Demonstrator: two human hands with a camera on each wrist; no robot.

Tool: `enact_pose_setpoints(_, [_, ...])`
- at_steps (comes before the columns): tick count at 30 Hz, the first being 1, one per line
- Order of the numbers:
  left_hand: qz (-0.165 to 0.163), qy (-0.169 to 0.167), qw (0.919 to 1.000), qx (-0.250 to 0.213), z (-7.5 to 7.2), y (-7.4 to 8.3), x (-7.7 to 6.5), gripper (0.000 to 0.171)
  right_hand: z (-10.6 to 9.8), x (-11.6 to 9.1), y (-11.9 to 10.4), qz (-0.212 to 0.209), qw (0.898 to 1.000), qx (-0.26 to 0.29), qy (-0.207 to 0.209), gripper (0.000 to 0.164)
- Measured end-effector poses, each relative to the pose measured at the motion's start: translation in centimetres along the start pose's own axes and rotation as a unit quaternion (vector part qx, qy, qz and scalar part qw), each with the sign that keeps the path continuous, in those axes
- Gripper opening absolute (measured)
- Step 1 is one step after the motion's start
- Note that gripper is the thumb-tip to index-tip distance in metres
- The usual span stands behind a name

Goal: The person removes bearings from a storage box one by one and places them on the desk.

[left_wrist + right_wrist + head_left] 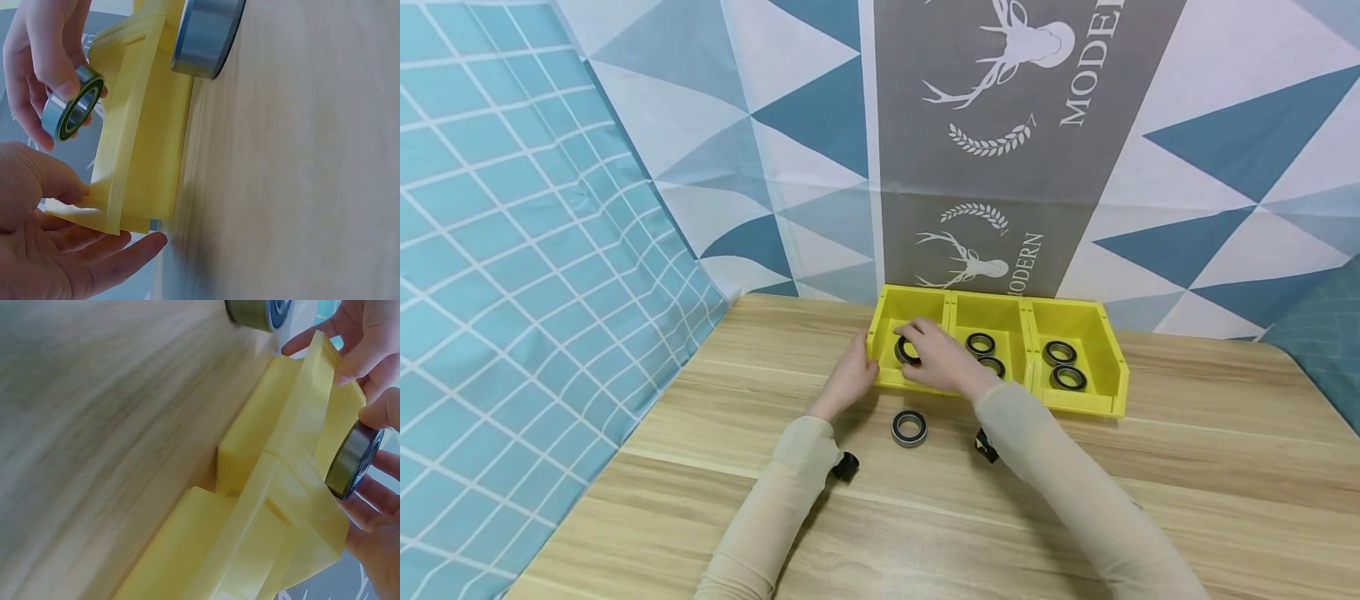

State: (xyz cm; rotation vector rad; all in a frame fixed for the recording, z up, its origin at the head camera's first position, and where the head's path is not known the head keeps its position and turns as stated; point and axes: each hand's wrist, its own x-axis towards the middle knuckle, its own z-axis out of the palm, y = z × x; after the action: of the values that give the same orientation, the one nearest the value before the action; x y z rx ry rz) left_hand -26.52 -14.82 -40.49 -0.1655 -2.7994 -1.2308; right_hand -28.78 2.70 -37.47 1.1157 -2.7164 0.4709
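A ball bearing [901,350] with a steel outer ring and dark seal is pinched between the thumb and fingers of my right hand [943,358]. It is held tilted over the left compartment of a yellow three-part bin [1075,403]. My left hand [854,371] grips the bin's left side, thumb over the rim and fingers along the outside in the left wrist view. Another bearing [897,432] lies flat on the table in front of the bin, between my forearms.
Two bearings [972,343] lie in the middle compartment, partly behind my right hand, and two more [1057,380] in the right one. The bin stands on a wood-grain table [1210,467] against a patterned cloth backdrop [820,108]. Blue gridded cloth [497,275] hangs at the left.
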Motion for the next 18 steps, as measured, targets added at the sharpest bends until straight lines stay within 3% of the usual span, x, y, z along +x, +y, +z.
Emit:
enact_pose_setpoints(12, [-0.004, -0.003, 1.0000, -0.006, 0.3, -0.1, 0.0, 0.053, -0.2, -2.3, -0.2, -0.074, 0.995, 0.011, 0.061, 0.044])
enact_pose_setpoints(18, [-0.003, -0.002, 1.0000, -0.009, 0.1, -0.1, 0.0, 0.052, -0.3, -3.4, -0.2, -0.079, 0.995, 0.003, 0.060, 0.042])
